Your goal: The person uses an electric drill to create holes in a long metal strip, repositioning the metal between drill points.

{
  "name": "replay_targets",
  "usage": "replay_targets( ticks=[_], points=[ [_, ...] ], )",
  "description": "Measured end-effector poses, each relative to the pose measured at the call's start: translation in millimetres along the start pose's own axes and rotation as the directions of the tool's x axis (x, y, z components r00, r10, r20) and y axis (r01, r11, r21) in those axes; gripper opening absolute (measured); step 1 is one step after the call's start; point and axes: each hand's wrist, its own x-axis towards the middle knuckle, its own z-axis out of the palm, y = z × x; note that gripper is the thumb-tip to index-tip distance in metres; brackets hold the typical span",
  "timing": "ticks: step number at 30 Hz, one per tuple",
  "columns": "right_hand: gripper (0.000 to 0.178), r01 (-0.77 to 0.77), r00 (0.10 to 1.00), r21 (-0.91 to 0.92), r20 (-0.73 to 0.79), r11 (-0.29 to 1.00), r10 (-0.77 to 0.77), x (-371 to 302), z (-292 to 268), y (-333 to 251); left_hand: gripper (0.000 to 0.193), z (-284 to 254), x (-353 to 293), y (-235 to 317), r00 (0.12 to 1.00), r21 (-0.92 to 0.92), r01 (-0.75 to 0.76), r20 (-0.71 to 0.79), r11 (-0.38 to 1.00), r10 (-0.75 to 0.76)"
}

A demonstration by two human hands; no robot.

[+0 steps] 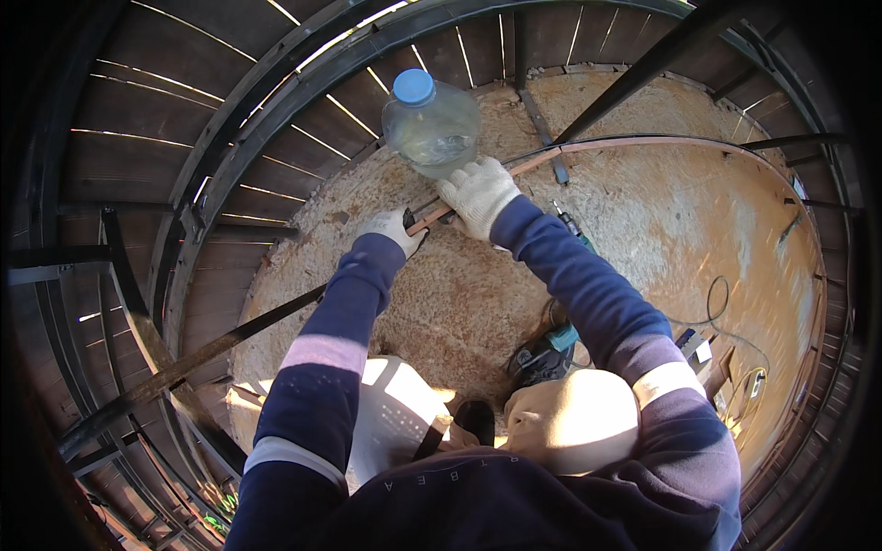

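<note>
1 view here: a head-worn fisheye pointing down and a bit forward. The wearer's dark sweatshirt is super close at 6 o'clock, with sleeves coming up from about 4 and 7. Left hand and right hand sit farther out, near the middle, toward 11 and 1. It's wide enough that dark rails sweep round the rim, and the corners go black.

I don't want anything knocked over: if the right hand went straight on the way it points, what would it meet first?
Probably the blue-capped clear bottle, just past the gloved right hand in the picture; depth is unclear, so they may already touch.
</note>
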Motion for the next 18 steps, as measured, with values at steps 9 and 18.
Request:
replay_targets(
  ticks=[9,18],
  points=[
    [0.066,-0.122,0.899,0.185,-0.395,0.975,0.187,-44.7,-14.9,-23.4,0.039,5.1,4.9,-11.0,0.999,-0.018,-0.032,-0.004,0.999,0.032],
    [0.072,-0.867,-0.165,0.475,0.014,-0.152,0.986,-301.2,23.0,-43.4,0.041,8.4,7.6,-15.5,0.995,0.007,-0.071,-0.067,0.997,0.071]
  ],
)
